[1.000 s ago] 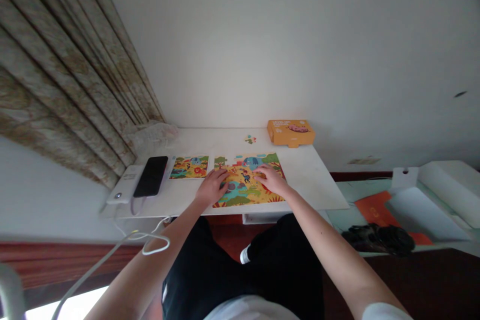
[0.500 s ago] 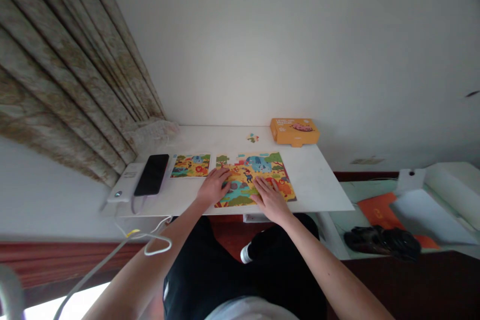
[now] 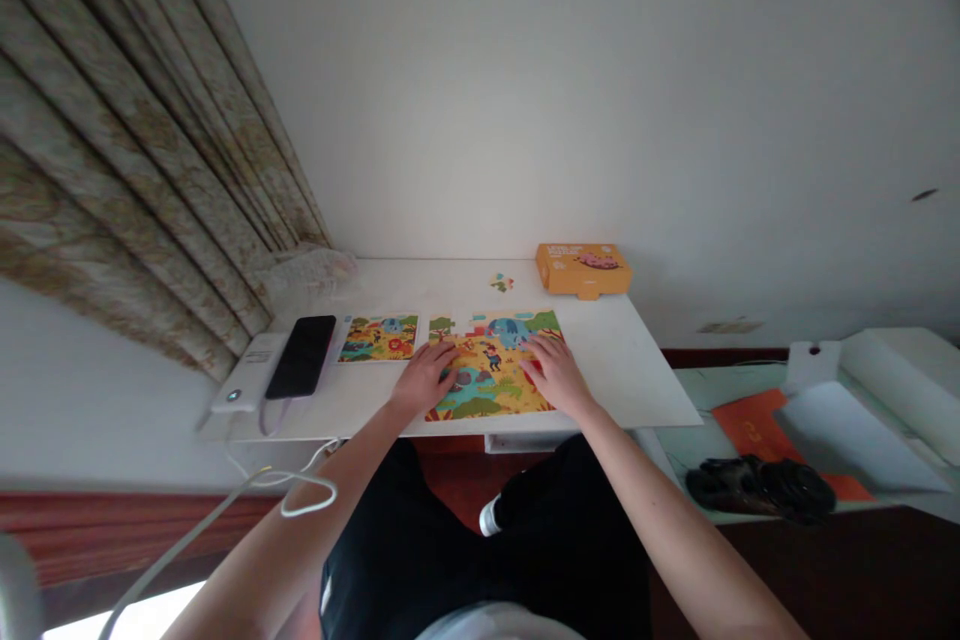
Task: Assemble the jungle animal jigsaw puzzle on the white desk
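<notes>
A colourful jigsaw puzzle (image 3: pixel 487 390) with animals, trees and a pond lies flat near the table's front edge. A gap shows in its top edge, left of the elephant. My left hand (image 3: pixel 424 378) rests on the puzzle's left side, fingers stretched out. Over its right side lies my right hand (image 3: pixel 556 375), fingers spread and covering part of the picture. A loose puzzle piece (image 3: pixel 502 281) sits behind the puzzle. To the left is a small reference picture (image 3: pixel 379 337) with the same scene.
An orange puzzle box (image 3: pixel 583 270) stands at the back right of the white table (image 3: pixel 637 390). A phone (image 3: pixel 301 357) lies on a white box (image 3: pixel 244 377) at the left, near a white cable (image 3: pixel 311 510). Crumpled clear plastic (image 3: pixel 304 270) is beside the curtain.
My right hand has shifted right and slightly forward across the puzzle, uncovering its middle. My left hand stays on the left side. The view has shifted slightly.
</notes>
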Available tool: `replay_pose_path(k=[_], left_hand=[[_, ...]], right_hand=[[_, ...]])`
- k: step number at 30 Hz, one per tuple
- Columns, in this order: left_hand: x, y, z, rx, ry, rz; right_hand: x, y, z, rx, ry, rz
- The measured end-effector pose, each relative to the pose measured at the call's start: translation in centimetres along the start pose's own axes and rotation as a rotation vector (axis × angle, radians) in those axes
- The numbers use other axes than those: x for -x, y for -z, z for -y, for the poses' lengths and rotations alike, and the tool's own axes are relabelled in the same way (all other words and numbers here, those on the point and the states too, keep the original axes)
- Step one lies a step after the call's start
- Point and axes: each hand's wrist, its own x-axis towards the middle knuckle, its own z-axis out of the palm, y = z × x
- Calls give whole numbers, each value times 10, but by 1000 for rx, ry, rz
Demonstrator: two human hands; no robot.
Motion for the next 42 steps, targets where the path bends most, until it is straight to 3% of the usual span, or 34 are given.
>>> replay_pose_path(k=[3, 6, 10, 14, 18, 22, 26, 33, 38, 42], left_hand=[[-6, 2, 2, -9, 15, 17], [-26, 1, 1, -1, 56, -36], [-75, -13, -11, 137, 149, -129], [-135, -36, -37, 246, 278, -158], [-188, -53, -56, 162, 336, -147], [-220, -61, -57, -16, 481, -89], [-234, -63, -50, -73, 532, 18], [-248, -53, -37, -21, 552, 87], [-241, -45, -31, 123, 533, 15], [-230, -41, -30, 284, 501, -136]], right_hand=[[-5, -2, -24, 22, -116, -39], [-3, -8, -33, 19, -140, -28], [-1, -10, -29, 26, -153, -21], [-3, -3, -23, 25, -165, 18], [-4, 2, -20, 30, -179, 36], [-4, 2, -19, 34, -185, 38], [-4, 1, -20, 32, -176, 32], [-4, 1, -19, 22, -166, 14], [-4, 2, -18, 23, -169, 10], [-4, 2, -18, 37, -168, 11]])
